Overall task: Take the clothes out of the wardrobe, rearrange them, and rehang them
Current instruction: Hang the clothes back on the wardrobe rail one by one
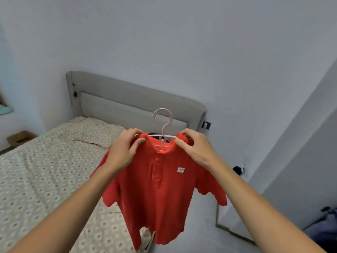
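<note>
red polo shirt (160, 189) | hem cut off | hanger (163, 125) arms hidden

A red polo shirt (160, 187) with a small white chest label hangs front-facing on a pale pink plastic hanger (163, 125), hook upright at 12 o'clock, hem drooping toward 6.

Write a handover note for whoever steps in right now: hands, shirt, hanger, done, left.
Left hand: pinches the red polo shirt at its left shoulder.
Right hand: pinches the other shoulder by the collar.
Shirt sits on the pink hanger, held up in the air beside the bed, hook free.
Done: shirt is on the hanger.
Left: straighten the shoulders if needed, hang it in the wardrobe, which is out of view.
</note>
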Available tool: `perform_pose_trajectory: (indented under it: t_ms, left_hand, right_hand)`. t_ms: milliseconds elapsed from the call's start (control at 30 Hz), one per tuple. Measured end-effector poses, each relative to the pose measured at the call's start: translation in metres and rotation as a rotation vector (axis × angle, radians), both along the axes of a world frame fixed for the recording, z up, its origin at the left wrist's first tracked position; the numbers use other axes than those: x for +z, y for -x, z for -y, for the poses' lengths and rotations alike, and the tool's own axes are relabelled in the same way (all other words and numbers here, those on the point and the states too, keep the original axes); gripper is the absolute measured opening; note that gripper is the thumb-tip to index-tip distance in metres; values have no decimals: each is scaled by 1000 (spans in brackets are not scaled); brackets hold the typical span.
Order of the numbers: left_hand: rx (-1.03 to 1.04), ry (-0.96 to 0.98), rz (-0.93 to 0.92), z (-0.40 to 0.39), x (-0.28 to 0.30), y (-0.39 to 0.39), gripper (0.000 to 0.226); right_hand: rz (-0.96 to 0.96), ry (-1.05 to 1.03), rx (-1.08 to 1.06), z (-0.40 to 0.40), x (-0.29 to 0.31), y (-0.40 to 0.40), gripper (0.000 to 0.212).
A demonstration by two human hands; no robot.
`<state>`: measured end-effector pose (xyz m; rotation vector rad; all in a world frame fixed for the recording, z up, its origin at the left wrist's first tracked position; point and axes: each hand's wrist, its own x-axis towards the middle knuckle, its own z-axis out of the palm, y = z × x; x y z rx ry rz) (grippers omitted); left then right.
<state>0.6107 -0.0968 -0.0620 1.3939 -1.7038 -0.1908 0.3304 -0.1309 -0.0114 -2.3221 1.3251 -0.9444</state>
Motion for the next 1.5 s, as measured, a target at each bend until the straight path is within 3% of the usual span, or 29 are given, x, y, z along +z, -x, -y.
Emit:
perform_pose_trajectory:
  t_ms: [100,300,433,667,800,967,1267,1500]
  left_hand:
    - [-87,34,-16,39,8,57,19]
    - [-260,20,-2,100,15,160,14]
    - [-399,15,38,137,12,229,12]
    - [-682,61,176,206,-27,345,27]
    - [-710,134,288,227,-50,419,31]
    - [-712,127,269,187,-66,499,41]
    - [-1075,-260,145,66,-90,625,110]
    - [-1369,-425,132,4,-96,715,121]
  right_hand:
    - [19,35,-82,23,10,55,35]
    - [305,-7,-147,52,30,141,10]
    - [398,18,-216,63,36,195,8]
    - [408,-54,-488,69,17,293,13]
    - [395,-73,-717,52,-3,339,16]
    - [398,-3,-1000,11,-13,376,16]
    - [308,60,-1438,-82,-17,438,21]
    - [310,46,-1641,-135,-27,495,19]
